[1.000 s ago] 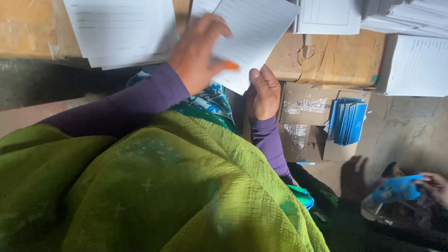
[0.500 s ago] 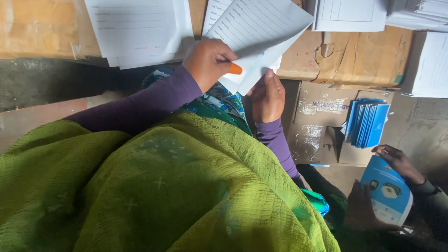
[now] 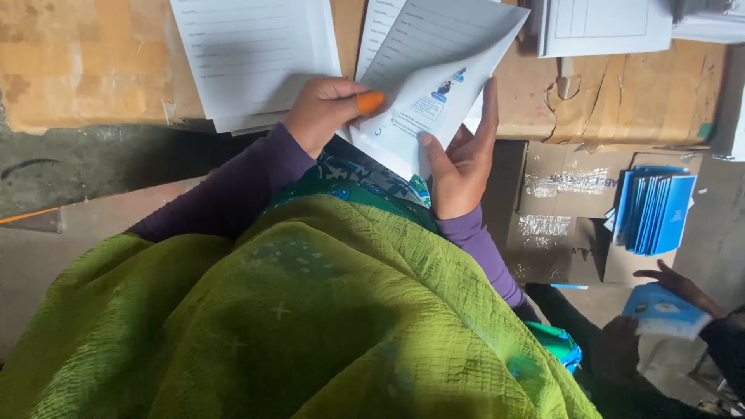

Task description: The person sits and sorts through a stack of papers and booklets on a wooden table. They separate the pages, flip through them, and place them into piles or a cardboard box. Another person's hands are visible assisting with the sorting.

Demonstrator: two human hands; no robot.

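Observation:
A white printed sheet (image 3: 442,70), folded over with lined print on top and small blue pictures on its lower flap, is held over the cardboard surface (image 3: 85,70). My left hand (image 3: 322,109) pinches its left edge, and one fingertip wears an orange rubber cap (image 3: 371,101). My right hand (image 3: 462,167) grips the sheet's lower right edge, thumb on top and fingers stretched up along the side. Both arms wear purple sleeves, and a green shawl (image 3: 295,326) covers my lap.
Stacks of white lined sheets (image 3: 248,54) lie on the cardboard to the left, with more paper (image 3: 601,27) at the top right. A fan of blue booklets (image 3: 652,213) rests on a flattened taped box (image 3: 555,225). Another person's hands hold a blue booklet (image 3: 663,310) at bottom right.
The sheet has come lower and closer between my hands, and my right hand has spread up along its edge. The other person's blue booklet has shifted at bottom right.

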